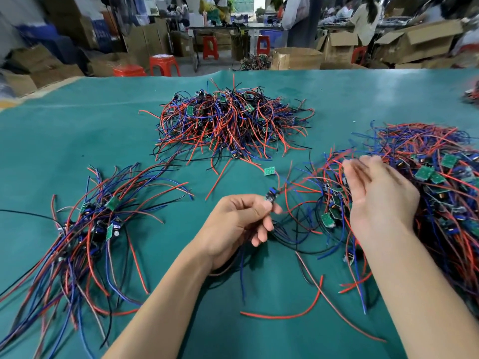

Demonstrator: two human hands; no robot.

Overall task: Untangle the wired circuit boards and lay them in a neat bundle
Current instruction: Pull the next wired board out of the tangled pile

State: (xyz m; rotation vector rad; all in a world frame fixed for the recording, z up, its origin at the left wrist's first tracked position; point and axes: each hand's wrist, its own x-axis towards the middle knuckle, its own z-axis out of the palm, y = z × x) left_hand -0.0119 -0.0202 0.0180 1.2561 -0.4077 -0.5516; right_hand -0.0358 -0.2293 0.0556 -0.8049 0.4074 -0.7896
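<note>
The left hand [238, 221] pinches one small board [270, 197] between thumb and fingertips, other fingers curled loosely under, its wires [242, 268] trailing down through the palm toward the near edge of the green mat [64, 130]. The right hand [375, 193] hovers open, fingers spread and blurred, over the left fringe of the big tangle [425, 187] on the right; it holds nothing that can be made out. The step in hand looks like freeing this one board from that tangle: red strands run from just beside the pinched board off to the right, into the mess. To do it well, the pinch should stay on the board itself, not on the solder ends, while the open hand combs along the wires and lifts crossing strands clear instead of yanking; a hard pull could drag neighbouring boards along or strain a joint. The board sits at the very tips of the left fingers, poking out up and to the right of them, with the right hand well apart from it. Once loose, it likely belongs with the laid-out bundle [93, 229] at near left, wires fanned the same way. A second pile [233, 120] waits at far centre, and a stray board [269, 171] lies just beyond the pinch.
</note>
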